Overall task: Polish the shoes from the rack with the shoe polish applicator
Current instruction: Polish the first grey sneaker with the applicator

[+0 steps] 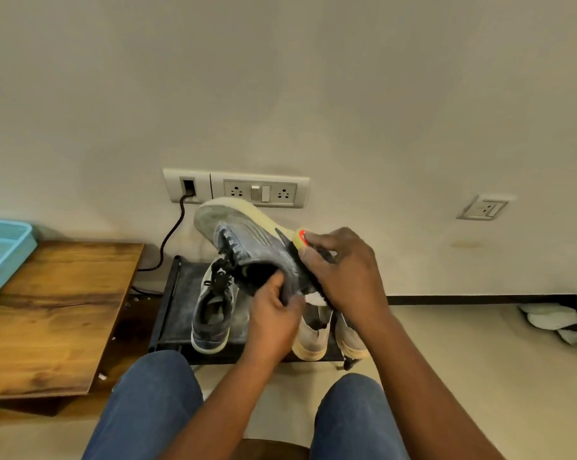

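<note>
- Left hand (273,313): raised over the rack, forearm rising from lower centre; fingers curled round the collar of the shoe, thumb on the outside of the heel fabric, fingertips tucked into the opening.
- Right hand (343,270): raised beside the left, back toward the camera, forearm rising from lower right; fingers curled round the applicator, pressing it against the heel side of the shoe.
- Shoe (247,240): grey knit upper, pale yellowed sole; held in the air above the rack, between both hands. Long axis diagonal: toe up and left toward the wall sockets, heel down and right at the fingers. Sole turned up and away, opening facing the left fingers, black laces hanging just left of them.
- Applicator (308,257): dark body, mostly hidden under the right fingers; red-tipped end showing just above the index finger, pale part showing below the palm. Touching the shoe near the heel.
- Rack (170,303): black, low, on the floor below both hands.
- Second grey shoe (210,320): on the rack, left of and below the left fingers, heel toward the camera.
- Beige pair (317,336): on the rack, below the right wrist, partly hidden by the forearms.
- Wooden table (54,313): well left of the left hand; blue tray (4,247) at its far corner.
</note>
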